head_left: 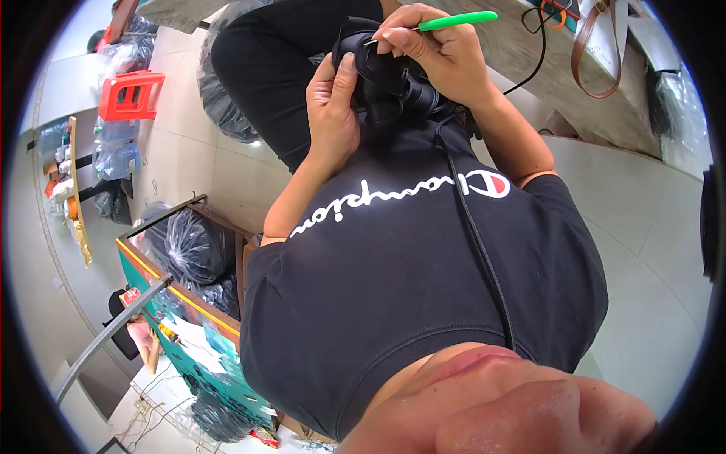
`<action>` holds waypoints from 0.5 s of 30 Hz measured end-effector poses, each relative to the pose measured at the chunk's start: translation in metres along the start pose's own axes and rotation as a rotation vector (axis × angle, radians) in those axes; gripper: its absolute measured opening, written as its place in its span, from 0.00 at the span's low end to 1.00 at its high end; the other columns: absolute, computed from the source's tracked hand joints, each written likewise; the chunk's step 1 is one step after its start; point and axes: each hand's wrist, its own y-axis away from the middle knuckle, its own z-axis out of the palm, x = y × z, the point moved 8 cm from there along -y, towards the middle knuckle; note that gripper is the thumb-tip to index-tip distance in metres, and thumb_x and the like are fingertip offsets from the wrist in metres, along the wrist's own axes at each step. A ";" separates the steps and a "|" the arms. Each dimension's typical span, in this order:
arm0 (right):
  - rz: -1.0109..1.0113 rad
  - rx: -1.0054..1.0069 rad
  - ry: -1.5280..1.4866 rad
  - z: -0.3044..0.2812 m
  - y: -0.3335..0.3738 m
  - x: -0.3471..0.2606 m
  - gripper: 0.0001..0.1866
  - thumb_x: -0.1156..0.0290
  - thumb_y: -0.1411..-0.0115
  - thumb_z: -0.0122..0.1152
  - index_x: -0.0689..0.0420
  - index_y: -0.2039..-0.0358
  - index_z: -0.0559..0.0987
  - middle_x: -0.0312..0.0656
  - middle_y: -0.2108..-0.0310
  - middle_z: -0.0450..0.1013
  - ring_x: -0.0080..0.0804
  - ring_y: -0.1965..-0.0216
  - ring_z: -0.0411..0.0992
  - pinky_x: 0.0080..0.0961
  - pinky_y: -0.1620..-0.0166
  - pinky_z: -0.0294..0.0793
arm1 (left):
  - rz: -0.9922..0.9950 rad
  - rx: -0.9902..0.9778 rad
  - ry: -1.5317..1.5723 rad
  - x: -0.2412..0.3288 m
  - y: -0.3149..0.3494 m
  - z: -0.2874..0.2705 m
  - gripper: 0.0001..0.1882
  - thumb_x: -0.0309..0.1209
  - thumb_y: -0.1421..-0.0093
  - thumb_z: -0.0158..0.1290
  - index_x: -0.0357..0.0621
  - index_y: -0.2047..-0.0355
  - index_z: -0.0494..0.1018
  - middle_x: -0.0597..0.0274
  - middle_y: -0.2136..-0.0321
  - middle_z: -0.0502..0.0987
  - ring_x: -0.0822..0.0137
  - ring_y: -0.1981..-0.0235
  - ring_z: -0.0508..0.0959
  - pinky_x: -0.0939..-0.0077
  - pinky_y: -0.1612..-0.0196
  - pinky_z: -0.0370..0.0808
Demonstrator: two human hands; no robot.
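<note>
A glossy black, curved and folded piece (382,66) is held up above my lap; its exact kind is not clear. My left hand (333,113) grips its left side, the thumb pressed on the front. From the other side, my right hand (446,60) pinches a slim tool with a bright green handle (457,20). The handle sticks out to the right past my fingers, and a thin metal tip points left against the upper part of the black piece. My fingers cover the middle of the tool. The lower folds merge with my dark clothes.
A grey table (620,113) stands at the right, with a brown strap (581,68) hanging over it and a black cable (541,57) nearby. A red stool (130,95), dark plastic bags (185,242) and a teal-topped table (162,306) are at the left. Another person (140,333) is beyond it.
</note>
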 end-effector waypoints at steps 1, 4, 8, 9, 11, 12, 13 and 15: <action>0.007 0.006 0.007 0.000 -0.001 0.001 0.07 0.72 0.36 0.57 0.64 0.67 0.77 0.39 0.72 0.74 0.23 0.72 0.70 0.15 0.70 0.68 | -0.005 -0.001 -0.010 -0.002 0.000 -0.003 0.10 0.33 0.32 0.48 0.40 0.59 0.75 0.69 0.66 0.78 0.83 0.66 0.74 0.88 0.60 0.70; -0.283 0.029 0.305 0.002 -0.005 -0.020 0.04 0.77 0.41 0.61 0.65 0.69 0.78 0.44 0.71 0.74 0.31 0.71 0.73 0.20 0.68 0.71 | -0.021 -0.011 -0.018 -0.003 -0.001 -0.003 0.10 0.33 0.33 0.49 0.41 0.60 0.75 0.71 0.67 0.78 0.83 0.67 0.73 0.88 0.61 0.69; -0.423 0.248 0.509 -0.010 -0.008 -0.016 0.03 0.80 0.44 0.62 0.65 0.69 0.79 0.48 0.70 0.75 0.38 0.67 0.76 0.25 0.66 0.73 | -0.016 0.092 -0.007 0.003 0.001 0.002 0.08 0.33 0.33 0.50 0.43 0.63 0.76 0.74 0.71 0.76 0.85 0.71 0.71 0.89 0.66 0.67; -0.462 0.323 0.575 -0.021 -0.011 -0.013 0.02 0.80 0.43 0.61 0.65 0.70 0.79 0.46 0.71 0.75 0.35 0.68 0.76 0.23 0.67 0.73 | -0.012 0.095 -0.008 0.003 0.001 -0.001 0.08 0.33 0.33 0.50 0.43 0.63 0.76 0.74 0.71 0.76 0.85 0.71 0.71 0.89 0.66 0.67; -0.501 0.417 0.662 -0.059 -0.011 -0.007 0.02 0.80 0.42 0.60 0.65 0.70 0.78 0.44 0.72 0.75 0.31 0.70 0.75 0.21 0.68 0.73 | 0.088 0.119 0.009 0.008 -0.005 -0.009 0.08 0.33 0.33 0.50 0.44 0.66 0.75 0.75 0.74 0.74 0.85 0.74 0.69 0.89 0.70 0.65; -0.491 0.535 0.640 -0.093 -0.004 0.004 0.02 0.79 0.42 0.60 0.65 0.70 0.78 0.43 0.72 0.75 0.30 0.70 0.75 0.21 0.68 0.72 | 0.108 0.239 -0.009 0.009 -0.007 -0.022 0.09 0.35 0.33 0.49 0.46 0.69 0.74 0.76 0.77 0.72 0.84 0.77 0.68 0.89 0.74 0.63; -0.479 0.648 0.618 -0.128 0.004 0.017 0.03 0.79 0.41 0.59 0.65 0.71 0.78 0.42 0.72 0.75 0.29 0.70 0.74 0.20 0.68 0.72 | 0.171 0.357 -0.039 0.018 -0.005 -0.034 0.09 0.35 0.33 0.49 0.46 0.68 0.74 0.76 0.77 0.72 0.85 0.78 0.67 0.89 0.75 0.63; -0.446 0.884 0.577 -0.197 0.028 0.037 0.04 0.78 0.40 0.59 0.64 0.71 0.78 0.41 0.73 0.75 0.26 0.71 0.74 0.19 0.68 0.71 | 0.256 0.582 -0.048 0.031 -0.006 -0.070 0.10 0.38 0.33 0.49 0.48 0.66 0.74 0.76 0.79 0.70 0.85 0.82 0.64 0.90 0.79 0.60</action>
